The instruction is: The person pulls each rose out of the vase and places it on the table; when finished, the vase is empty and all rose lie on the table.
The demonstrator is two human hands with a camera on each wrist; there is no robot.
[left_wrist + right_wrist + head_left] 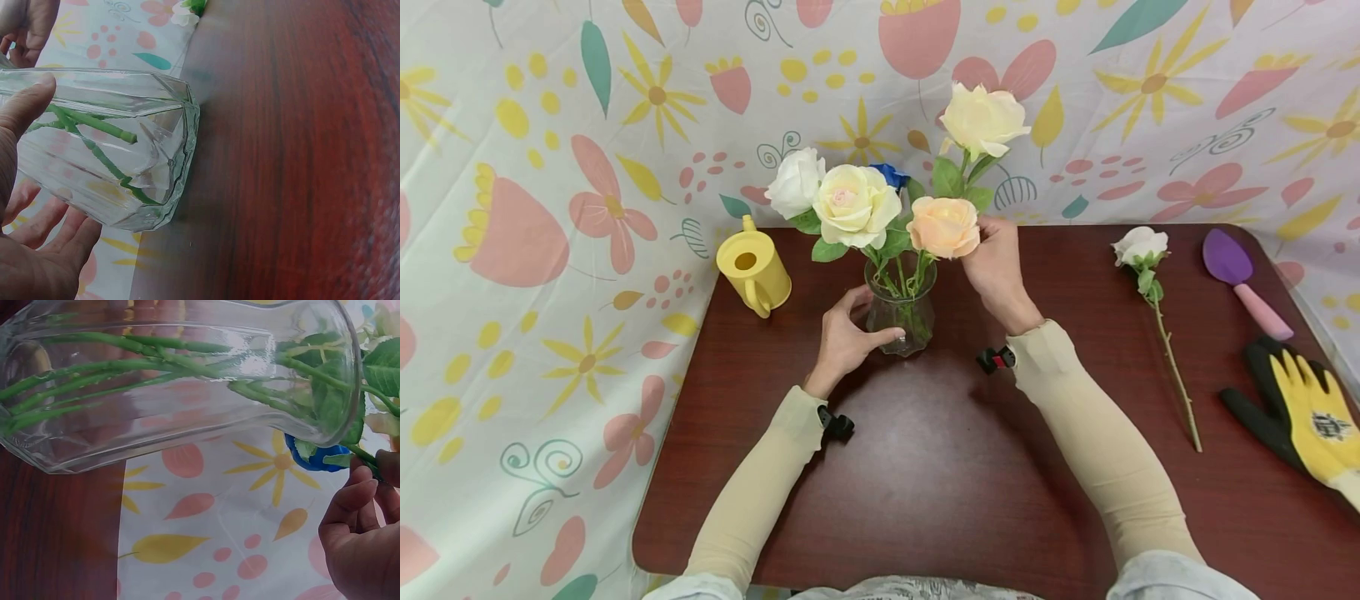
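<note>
Where our right hand (1002,267) pinches a green stem (365,456) just beside the rim of the glass vase (915,327), the vase's mouth lies to that hand's left, and we judge that the next move turns on this offset. The vase stands upright on the table (925,483), its long axis vertical. We cannot tell for certain which bloom the pinched stem carries; the cream rose (983,121), highest in the head view, seems likeliest to us. Whether the stem's foot is inside the glass, we cannot tell either. Our left hand (844,337) grips the vase from its left, thumb across the near face. Our right forearm (1097,433) slants in from the near right, its fingertips drawn together, partly hidden by the peach rose (946,227). Well apart to the right, a white rose (1141,247) lies loose, bloom away from us.
</note>
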